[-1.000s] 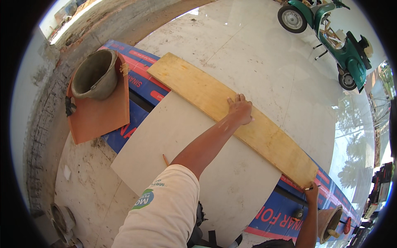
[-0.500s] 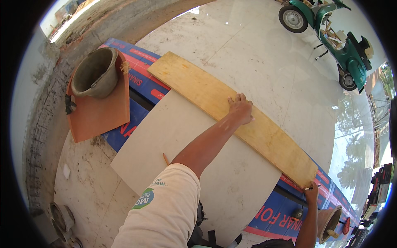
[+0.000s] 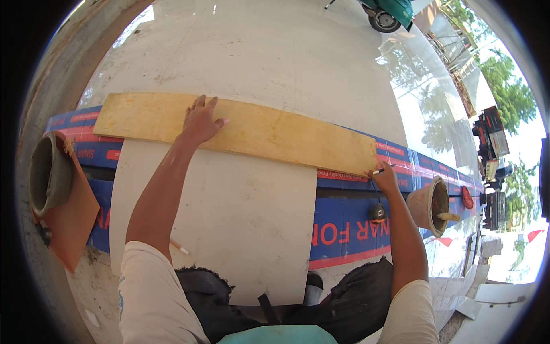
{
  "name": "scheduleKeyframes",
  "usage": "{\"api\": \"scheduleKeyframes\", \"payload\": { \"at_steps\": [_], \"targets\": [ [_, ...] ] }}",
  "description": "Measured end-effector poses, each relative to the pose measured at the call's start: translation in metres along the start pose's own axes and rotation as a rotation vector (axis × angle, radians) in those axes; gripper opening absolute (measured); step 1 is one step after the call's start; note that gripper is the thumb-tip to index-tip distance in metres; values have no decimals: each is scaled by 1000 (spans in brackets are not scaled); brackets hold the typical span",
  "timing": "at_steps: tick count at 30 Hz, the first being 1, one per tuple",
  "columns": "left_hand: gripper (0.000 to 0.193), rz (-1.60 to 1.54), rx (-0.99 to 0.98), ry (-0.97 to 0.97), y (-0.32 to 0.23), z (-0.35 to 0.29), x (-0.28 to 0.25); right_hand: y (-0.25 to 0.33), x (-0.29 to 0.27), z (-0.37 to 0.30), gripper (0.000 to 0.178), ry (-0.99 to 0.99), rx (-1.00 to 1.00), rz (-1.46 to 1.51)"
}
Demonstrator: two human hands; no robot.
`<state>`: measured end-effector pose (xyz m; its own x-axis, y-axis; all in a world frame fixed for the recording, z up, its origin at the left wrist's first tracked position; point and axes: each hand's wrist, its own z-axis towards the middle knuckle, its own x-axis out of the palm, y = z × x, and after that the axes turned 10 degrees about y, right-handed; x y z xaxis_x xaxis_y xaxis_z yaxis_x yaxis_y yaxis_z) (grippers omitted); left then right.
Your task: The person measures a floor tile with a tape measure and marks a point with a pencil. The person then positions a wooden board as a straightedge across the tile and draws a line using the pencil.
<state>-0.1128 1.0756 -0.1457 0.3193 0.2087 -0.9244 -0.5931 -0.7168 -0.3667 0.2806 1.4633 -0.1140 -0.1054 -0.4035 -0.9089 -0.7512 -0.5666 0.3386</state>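
Note:
A long yellowish wooden board [image 3: 275, 131] lies across the far edge of a large pale grey tile [image 3: 246, 200]. On the board's left half, my left hand [image 3: 200, 119] rests with its fingers spread. My right hand [image 3: 385, 176] is at the board's right end, fingers closed around a slim white and dark pen [image 3: 378, 171]. A dark cord runs down beside that hand to a small rounded black tool [image 3: 377, 212], whose kind I cannot tell. An orange-brown pencil [image 3: 179, 246] lies on the tile beside my left forearm.
Blue and red cardboard [image 3: 344, 229] lies under the tile. At the left, a grey bucket [image 3: 50, 172] stands on an orange-brown sheet [image 3: 74, 215]. A pale bucket [image 3: 427, 205] with a wooden handle in it lies to the right. A green scooter [image 3: 389, 14] stands far off.
The view has swung to the right and levelled, so both forearms and my knees show. My left hand stays flat on the board, the right one at its end.

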Motion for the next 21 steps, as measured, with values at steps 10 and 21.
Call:
{"api": "scheduleKeyframes", "payload": {
  "at_steps": [10, 21],
  "targets": [
    [61, 104, -22, 10, -15, -38, -21, -46, 11, 5, 62, -115, 212, 151],
    [78, 15, 142, 207, -127, -138, 82, -51, 33, 14, 40, -96, 247, 320]
  ]
}}
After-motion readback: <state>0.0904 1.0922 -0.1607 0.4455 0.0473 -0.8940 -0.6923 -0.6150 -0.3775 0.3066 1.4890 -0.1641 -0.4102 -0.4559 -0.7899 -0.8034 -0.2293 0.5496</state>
